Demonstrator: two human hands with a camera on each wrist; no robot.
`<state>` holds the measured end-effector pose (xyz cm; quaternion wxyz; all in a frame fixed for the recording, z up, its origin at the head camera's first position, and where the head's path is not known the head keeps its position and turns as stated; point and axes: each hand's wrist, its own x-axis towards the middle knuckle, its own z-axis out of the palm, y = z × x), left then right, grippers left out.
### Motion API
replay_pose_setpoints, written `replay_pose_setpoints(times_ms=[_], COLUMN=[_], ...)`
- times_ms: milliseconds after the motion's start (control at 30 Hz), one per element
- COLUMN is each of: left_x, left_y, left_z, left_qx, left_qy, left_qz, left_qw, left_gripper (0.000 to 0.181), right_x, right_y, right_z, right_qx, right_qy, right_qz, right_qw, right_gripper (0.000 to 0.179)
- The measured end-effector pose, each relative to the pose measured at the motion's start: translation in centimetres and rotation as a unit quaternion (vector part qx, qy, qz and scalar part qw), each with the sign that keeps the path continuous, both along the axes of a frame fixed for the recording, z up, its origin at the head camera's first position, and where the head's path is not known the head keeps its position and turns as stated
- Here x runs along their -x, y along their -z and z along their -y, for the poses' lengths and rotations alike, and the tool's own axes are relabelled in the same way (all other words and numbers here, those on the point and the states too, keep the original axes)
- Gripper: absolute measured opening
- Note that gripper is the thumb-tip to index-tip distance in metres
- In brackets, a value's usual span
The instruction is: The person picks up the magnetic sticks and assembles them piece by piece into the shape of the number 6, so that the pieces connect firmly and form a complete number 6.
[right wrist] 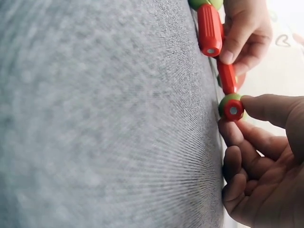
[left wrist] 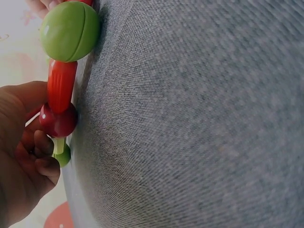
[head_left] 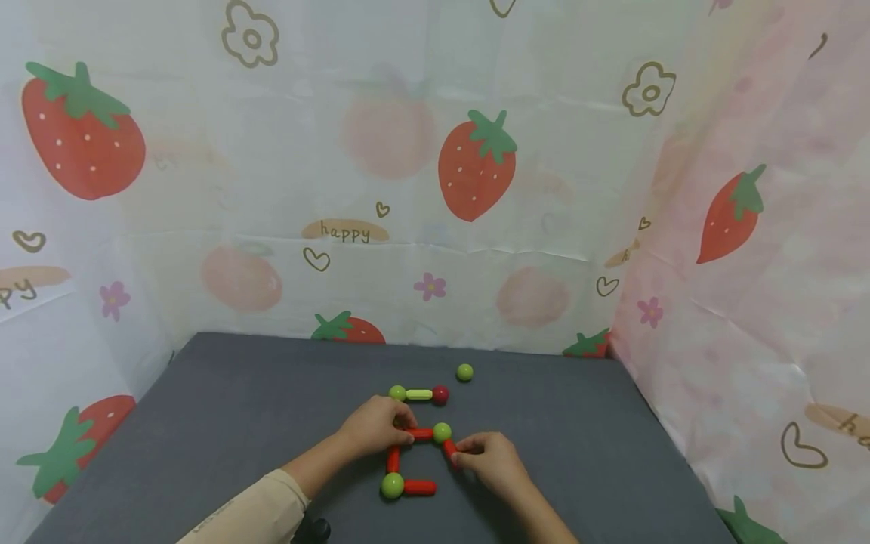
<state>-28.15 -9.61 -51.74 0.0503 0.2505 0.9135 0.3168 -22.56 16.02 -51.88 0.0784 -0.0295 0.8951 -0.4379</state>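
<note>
My left hand (head_left: 374, 427) pinches the upper red stick (head_left: 421, 434), which runs to a green ball (head_left: 442, 432). My right hand (head_left: 495, 462) holds a slanting red stick (head_left: 451, 452) between thumb and fingers, its far end at that green ball. In the right wrist view a silver disc shows in the end of this red stick (right wrist: 233, 110). A dark red ball (left wrist: 58, 120) sits beside my left fingers in the left wrist view. From it a red stick (left wrist: 61, 85) leads to a nearer green ball (head_left: 392, 485), with another red stick (head_left: 420, 487) pointing right.
Behind my left hand lies a yellow-green stick (head_left: 418, 394) between a green ball (head_left: 397, 392) and a dark red ball (head_left: 440, 394). A loose green ball (head_left: 465, 372) is farther back. Strawberry-print cloth (head_left: 544, 227) surrounds the grey table (head_left: 598, 438). A black object (head_left: 318, 530) shows at the near edge.
</note>
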Motion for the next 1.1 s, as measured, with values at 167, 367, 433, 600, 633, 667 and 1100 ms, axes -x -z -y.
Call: replay_pose_setpoints(times_ms=[167, 367, 433, 600, 633, 667, 1100], left_x=[-0.16, -0.39, -0.45, -0.50, -0.45, -0.39, 0.13], left_y=[-0.18, -0.36, -0.39, -0.32, -0.28, -0.21, 0.12], left_z=[-0.05, -0.09, -0.12, -0.13, -0.11, -0.08, 0.05], left_qx=[-0.002, -0.006, -0.006, -0.002, -0.001, 0.002, -0.002], left_qy=[0.002, 0.002, 0.001, 0.000, 0.000, -0.001, 0.005], left_qz=[0.000, -0.006, -0.010, -0.017, -0.019, -0.019, -0.008], left_qw=[1.0000, 1.0000, 0.9999, 0.9998, 0.9998, 0.9998, 1.0000], left_gripper=[0.011, 0.010, 0.010, 0.010, 0.010, 0.010, 0.010], right_x=[0.12, 0.22, 0.22, 0.18, 0.19, 0.21, 0.55], right_y=[0.11, 0.12, 0.10, 0.03, 0.05, 0.09, 0.52], right_z=[-0.07, -0.08, -0.09, -0.11, -0.12, -0.13, 0.19], right_qx=[0.011, 0.041, 0.051, 0.068, 0.070, 0.072, 0.048], right_qy=[-0.016, -0.032, -0.037, -0.046, -0.048, -0.050, -0.047], right_qz=[-0.005, 0.004, 0.008, 0.015, 0.015, 0.016, 0.020], right_qw=[0.9998, 0.9986, 0.9980, 0.9965, 0.9963, 0.9961, 0.9976], right_gripper=[0.018, 0.022, 0.023, 0.026, 0.027, 0.027, 0.030])
